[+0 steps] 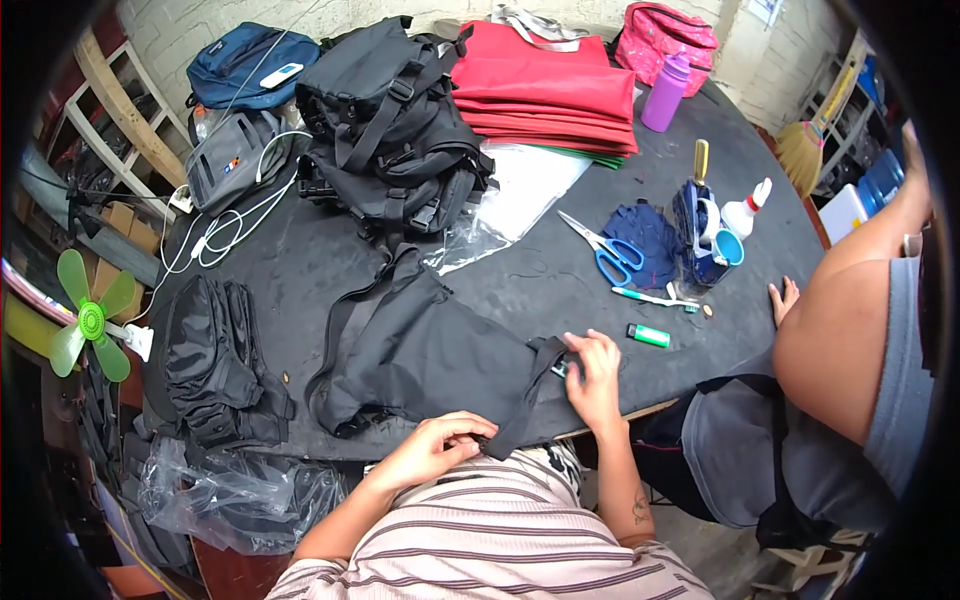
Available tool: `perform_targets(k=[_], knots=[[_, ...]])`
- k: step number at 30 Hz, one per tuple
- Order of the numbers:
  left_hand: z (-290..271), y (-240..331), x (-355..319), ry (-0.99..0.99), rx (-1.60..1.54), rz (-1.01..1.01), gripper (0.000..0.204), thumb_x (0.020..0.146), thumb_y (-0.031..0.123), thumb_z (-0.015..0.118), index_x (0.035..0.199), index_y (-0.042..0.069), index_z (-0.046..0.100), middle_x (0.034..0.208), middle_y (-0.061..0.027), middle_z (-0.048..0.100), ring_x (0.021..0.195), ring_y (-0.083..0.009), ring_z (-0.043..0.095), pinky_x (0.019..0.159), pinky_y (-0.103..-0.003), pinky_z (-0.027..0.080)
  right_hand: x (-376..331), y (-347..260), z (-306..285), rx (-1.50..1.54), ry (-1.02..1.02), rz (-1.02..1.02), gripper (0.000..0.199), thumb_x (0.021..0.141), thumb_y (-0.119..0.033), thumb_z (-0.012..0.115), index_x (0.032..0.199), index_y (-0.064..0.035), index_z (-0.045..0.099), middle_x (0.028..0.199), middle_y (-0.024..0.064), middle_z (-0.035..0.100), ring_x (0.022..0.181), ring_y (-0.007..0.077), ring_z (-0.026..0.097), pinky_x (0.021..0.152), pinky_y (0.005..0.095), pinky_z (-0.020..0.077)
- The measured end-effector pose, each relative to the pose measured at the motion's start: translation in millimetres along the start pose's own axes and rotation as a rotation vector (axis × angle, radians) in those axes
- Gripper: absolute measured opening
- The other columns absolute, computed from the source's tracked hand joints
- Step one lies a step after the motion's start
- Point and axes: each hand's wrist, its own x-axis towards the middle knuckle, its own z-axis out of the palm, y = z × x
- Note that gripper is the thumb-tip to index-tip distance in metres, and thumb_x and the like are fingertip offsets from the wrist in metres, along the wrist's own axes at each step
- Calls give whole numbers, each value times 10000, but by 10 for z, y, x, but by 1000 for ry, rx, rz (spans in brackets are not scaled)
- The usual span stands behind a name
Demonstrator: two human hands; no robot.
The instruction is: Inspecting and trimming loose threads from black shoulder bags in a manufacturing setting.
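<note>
A black fabric bag (430, 345) with a wide strap lies on the dark table in front of me. My left hand (440, 450) is at the bag's near edge, its fingers curled closed on a black strap (510, 428). At the bag's right end, my right hand (597, 372) pinches a fold of the same black bag. A small pale piece shows beside its fingertips, too small to name. Part of what each hand grips is hidden by the fingers.
Black bags (385, 130), folded red bags (545, 85) and a purple bottle (665, 95) stand at the back. Scissors (610, 250), a toothbrush (655, 298) and a green lighter (649, 335) lie right. A green fan (92, 318) is left. Another person's leg (840, 330) is close right.
</note>
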Motion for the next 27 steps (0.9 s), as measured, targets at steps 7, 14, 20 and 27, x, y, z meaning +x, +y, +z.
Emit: perform_targets(k=[7,14,20,27], knots=[[93,-178,-34,44,-351,-42,223,899,54,558,1111,-17,562,1137,-70,561,890,-127,617,779,-243,474,63,38,-68,28,118,55,332,705,-55,637,1033,-54,586,935,100,567,1011,312,501,897,421,362],[-23,-305,-174,117,-538,21,211,902,11,541,1109,-30,553,1104,-60,525,955,-171,605,821,-247,467,38,-115,7,-49,-136,116,419,698,-94,691,1097,-101,565,987,72,535,988,279,470,864,408,338],[-10,-264,-265,147,-369,-49,265,887,17,564,1150,-9,583,1112,-50,565,995,-106,547,873,-237,436,209,-264,-211,24,205,171,291,745,-50,642,1030,-33,584,982,126,553,947,297,498,856,402,367],[-55,-220,-211,116,-264,4,200,869,16,533,1063,-20,565,968,-30,605,915,-87,555,795,-239,458,236,-1419,-342,600,-486,-620,294,770,-131,649,1031,-10,591,974,110,561,933,266,555,834,377,435]])
